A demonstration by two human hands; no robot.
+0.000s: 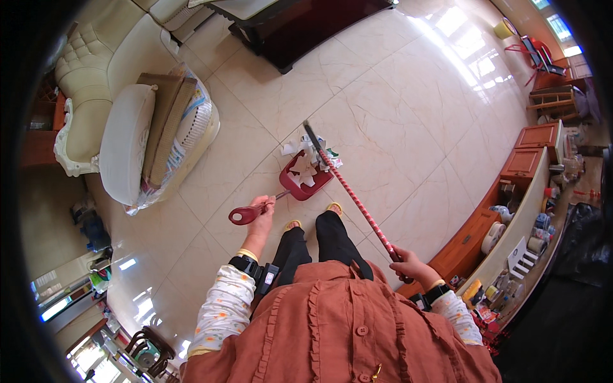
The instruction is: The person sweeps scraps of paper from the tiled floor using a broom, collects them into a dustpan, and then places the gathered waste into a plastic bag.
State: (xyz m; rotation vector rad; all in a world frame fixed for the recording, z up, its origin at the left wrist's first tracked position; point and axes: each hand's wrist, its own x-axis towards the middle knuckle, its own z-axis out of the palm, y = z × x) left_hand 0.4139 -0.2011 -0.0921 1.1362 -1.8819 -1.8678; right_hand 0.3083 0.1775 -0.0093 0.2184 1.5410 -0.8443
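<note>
My left hand [262, 215] is closed around the handle of a dark red dustpan [309, 190], which rests on the tiled floor a little beyond my feet. Torn white paper scraps [302, 170] lie in the pan, and more are heaped at its far edge, with a bit of green among them. My right hand [407, 264] grips the lower end of a red-and-white patterned broom handle [357, 201]. The handle slants up and left to a narrow dark broom head [313, 135], which is over the scraps at the pan's mouth.
A tufted cream sofa [91, 72] stands at the left, with a white cushion [125, 143] and cardboard [165, 139] piled near it. A dark wooden table [306, 28] is at the top. Wooden cabinets [471, 234] with a cluttered top line the right side. Yellow slippers [335, 208] are on my feet.
</note>
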